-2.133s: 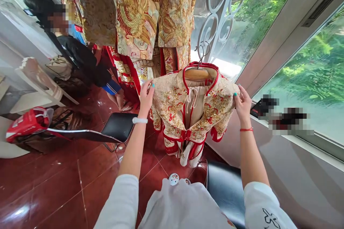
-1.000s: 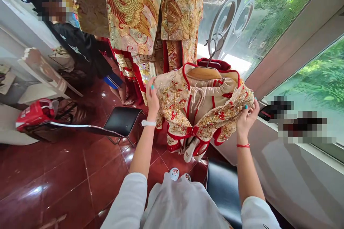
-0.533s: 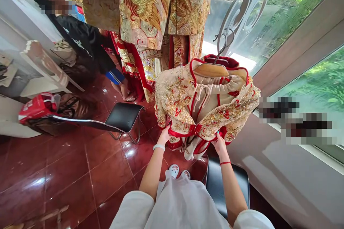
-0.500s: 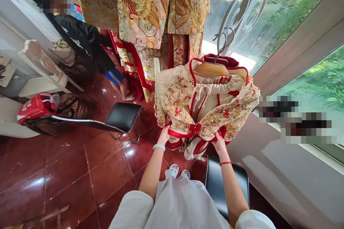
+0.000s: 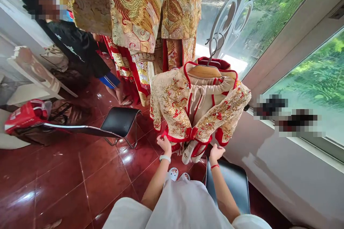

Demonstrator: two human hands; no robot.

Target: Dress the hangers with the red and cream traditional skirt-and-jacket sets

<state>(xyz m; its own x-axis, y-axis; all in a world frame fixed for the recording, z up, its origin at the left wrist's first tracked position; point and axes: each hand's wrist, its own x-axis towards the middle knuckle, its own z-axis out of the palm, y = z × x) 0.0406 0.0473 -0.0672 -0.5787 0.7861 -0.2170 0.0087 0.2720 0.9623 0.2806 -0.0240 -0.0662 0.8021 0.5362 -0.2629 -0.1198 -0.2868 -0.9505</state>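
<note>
A short beige jacket (image 5: 172,103) with gold beading, red motifs and red trim hangs in front of me on a wooden hanger (image 5: 206,72). Its front is fastened near the hem, and pale ties dangle inside the neckline. My left hand (image 5: 165,145) is at the lower left corner of the red hem, fingers loosely bent and apart; whether a fingertip still touches the cloth is unclear. Below the right side of the jacket, my right hand (image 5: 216,153) is clear of the cloth with its fingers apart, holding nothing. Beige and red cloth (image 5: 190,152) hangs beneath the jacket.
Gold-embroidered garments (image 5: 137,14) hang behind, beside a scrolled metal window grille (image 5: 233,10). One black chair (image 5: 232,182) is close at my right; another black chair (image 5: 120,120) stands left, near a red bag (image 5: 27,116). A person in dark clothes (image 5: 77,48) is at far left.
My right hand has let go of the jacket hem and drawn down toward me. The left hand has lowered and its hold has loosened. The jacket's lower edge hangs more freely; the view shifted slightly.
</note>
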